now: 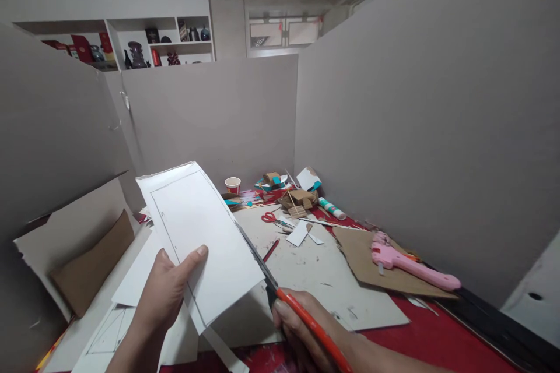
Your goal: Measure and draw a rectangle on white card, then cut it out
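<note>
My left hand grips a white card by its left side, thumb on top and the other fingers hidden beneath. Pencil lines run near several edges of the card, and its far end is bent up. In my right hand is a pair of scissors with an orange-red handle. Its blade lies along the card's right edge; the second blade is mostly hidden. Under the card, a narrow white strip hangs toward the red tabletop.
A white board covers much of the red table. Red-handled scissors, a pencil, a paper cup and cardboard scraps lie farther back. At right, a pink glue gun rests on brown cardboard. Grey partitions enclose the table.
</note>
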{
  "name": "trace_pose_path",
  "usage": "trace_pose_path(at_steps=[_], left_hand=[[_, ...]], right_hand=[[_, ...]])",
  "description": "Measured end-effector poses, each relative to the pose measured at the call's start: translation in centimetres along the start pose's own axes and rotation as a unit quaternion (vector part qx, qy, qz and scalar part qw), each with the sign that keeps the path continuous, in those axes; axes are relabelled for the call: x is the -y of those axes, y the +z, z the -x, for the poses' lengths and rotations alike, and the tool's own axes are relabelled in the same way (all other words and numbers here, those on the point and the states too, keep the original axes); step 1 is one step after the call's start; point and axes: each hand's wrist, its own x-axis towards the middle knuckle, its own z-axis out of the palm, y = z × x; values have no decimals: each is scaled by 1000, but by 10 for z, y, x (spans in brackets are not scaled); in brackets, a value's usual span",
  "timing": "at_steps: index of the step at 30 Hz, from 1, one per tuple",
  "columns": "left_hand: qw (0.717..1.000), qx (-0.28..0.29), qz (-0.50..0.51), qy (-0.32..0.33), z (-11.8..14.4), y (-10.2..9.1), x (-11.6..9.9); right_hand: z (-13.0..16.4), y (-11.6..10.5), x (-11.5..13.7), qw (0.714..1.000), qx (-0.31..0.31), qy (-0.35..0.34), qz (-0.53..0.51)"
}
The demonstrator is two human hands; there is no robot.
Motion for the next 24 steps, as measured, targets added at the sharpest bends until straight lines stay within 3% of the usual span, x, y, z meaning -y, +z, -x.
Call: trace_pose_path(at_steps=[9,17,24], left_hand=[[1000,17,-15,9,2,2,1],[1000,26,-12,9,2,4,3],[999,19,-26,14,3,5,3]], right_hand=[[-3,-7,1,999,34,-27,22],[2,-5,-7,999,35,0,0],[2,-1,-11,1000,-3,22,-21]])
